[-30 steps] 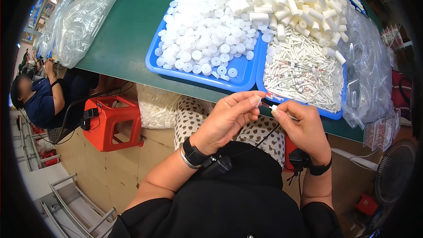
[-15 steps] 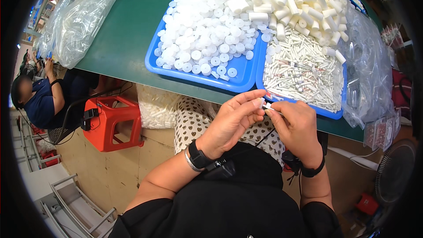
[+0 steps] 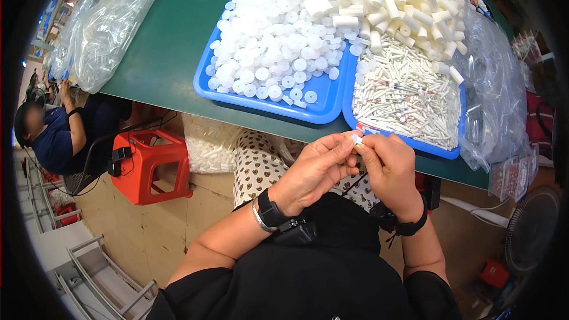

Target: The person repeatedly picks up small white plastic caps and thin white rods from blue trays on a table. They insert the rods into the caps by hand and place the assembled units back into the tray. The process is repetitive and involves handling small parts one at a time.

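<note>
Hands: left hand [image 3: 317, 169] and right hand [image 3: 388, 163] meet just below the table's near edge, fingertips pinched together on a small white piece [image 3: 356, 139].
Progress: one piece in assembly; many loose parts left, by the look of it.
Supply: blue tray of white caps [image 3: 320, 92]; blue tray of thin white tubes [image 3: 409, 98] at the near edge.
Around: clear bags [image 3: 101, 29] at the left edge, red stool [image 3: 148, 163] below; nothing blocks reach.

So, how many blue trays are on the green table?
2. One tray lies left, full of white caps; the other tray touches its right side, holding thin sticks and tubes. Bags might hide more.
</note>
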